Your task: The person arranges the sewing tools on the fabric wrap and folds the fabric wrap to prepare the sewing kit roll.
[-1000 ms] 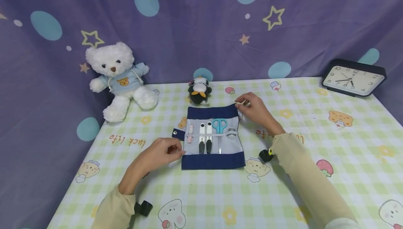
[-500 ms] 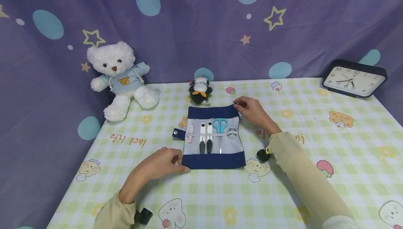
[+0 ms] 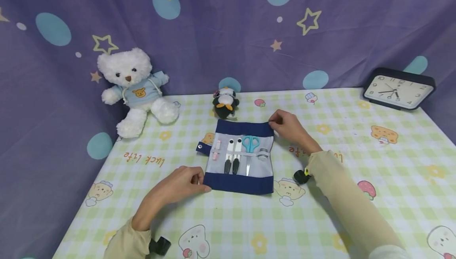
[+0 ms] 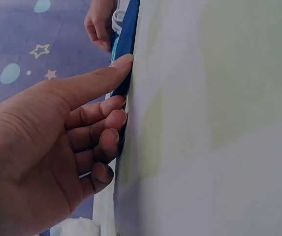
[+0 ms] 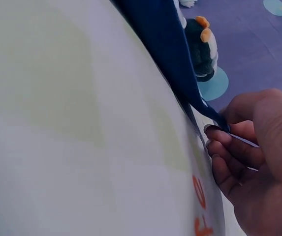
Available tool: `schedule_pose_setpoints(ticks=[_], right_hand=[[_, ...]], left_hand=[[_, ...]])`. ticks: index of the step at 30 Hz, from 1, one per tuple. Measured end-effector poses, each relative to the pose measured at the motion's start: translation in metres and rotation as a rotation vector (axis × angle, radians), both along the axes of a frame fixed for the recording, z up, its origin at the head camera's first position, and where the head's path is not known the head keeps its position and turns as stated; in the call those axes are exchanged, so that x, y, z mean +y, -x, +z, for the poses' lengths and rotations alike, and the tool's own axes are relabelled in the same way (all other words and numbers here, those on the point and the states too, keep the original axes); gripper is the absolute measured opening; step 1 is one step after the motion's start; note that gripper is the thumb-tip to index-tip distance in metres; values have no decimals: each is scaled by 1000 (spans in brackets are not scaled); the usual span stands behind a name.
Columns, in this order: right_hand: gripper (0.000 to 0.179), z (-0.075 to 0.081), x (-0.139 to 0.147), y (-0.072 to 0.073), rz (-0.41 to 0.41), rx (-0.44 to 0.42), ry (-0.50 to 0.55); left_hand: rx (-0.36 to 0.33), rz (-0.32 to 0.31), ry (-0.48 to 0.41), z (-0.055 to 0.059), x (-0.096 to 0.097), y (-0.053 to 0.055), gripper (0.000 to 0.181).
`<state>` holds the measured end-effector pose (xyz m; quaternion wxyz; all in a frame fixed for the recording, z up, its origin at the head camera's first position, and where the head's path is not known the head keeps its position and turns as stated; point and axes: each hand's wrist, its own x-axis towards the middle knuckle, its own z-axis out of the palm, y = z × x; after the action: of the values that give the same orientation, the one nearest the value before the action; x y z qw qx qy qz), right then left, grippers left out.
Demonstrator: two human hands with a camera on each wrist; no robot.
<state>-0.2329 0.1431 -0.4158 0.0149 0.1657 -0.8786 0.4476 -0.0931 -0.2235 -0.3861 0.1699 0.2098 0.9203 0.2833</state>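
An opened fabric tool roll [image 3: 236, 183], grey inside with navy bands, lies flat on the table. One elastic strap holds its tools: teal-handled scissors [image 3: 251, 143], two slim white tools [image 3: 229, 152] with black ends, a small pink-and-white item [image 3: 216, 150] and a small silvery round piece [image 3: 263, 154]. My left hand [image 3: 181, 183] pinches the near left corner; in the left wrist view the thumb [image 4: 101, 81] lies over the navy edge. At the far right corner, my right hand [image 3: 289, 127] pinches the navy band [image 5: 170, 54] between thumb and fingertips.
A penguin plush [image 3: 225, 102] sits just behind the roll. A white teddy bear [image 3: 137, 88] leans at the back left, and a black-framed clock [image 3: 399, 88] stands at the back right. A checked cloth [image 3: 303, 227] covers the table, with a purple curtain [image 3: 221, 33] behind.
My left hand has slid from the roll's left side to its near left corner. The roll has turned slightly clockwise, its far edge shifting right with my right hand.
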Motion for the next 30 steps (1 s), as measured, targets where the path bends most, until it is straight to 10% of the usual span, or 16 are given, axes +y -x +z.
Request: schedule_pose_setpoints(ticks=[16,30], right_hand=[[6,4,41,-35,61,-49,-103],[12,6,61,-85,42,-95,-121]], left_hand=[[50,41,-142,-3,-7,11,11],[124,285,-256,-10,10,55,8]])
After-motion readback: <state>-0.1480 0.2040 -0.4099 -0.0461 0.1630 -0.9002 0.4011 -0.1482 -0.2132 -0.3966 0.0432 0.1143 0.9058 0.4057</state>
